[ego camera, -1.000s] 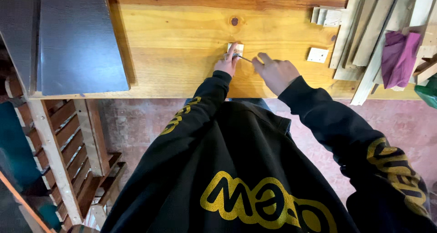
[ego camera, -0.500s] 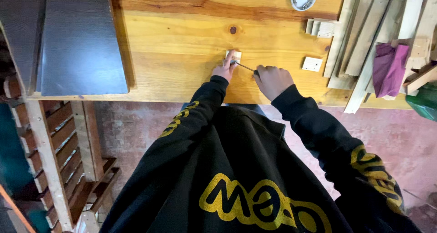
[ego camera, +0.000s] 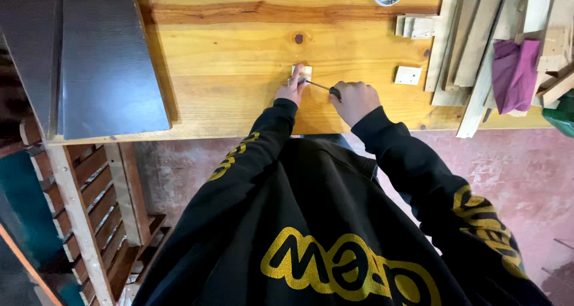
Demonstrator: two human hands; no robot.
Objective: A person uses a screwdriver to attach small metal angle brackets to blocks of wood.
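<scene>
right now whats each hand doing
Left hand: pressing on the small wood block.
Right hand: closed on the slim tool.
</scene>
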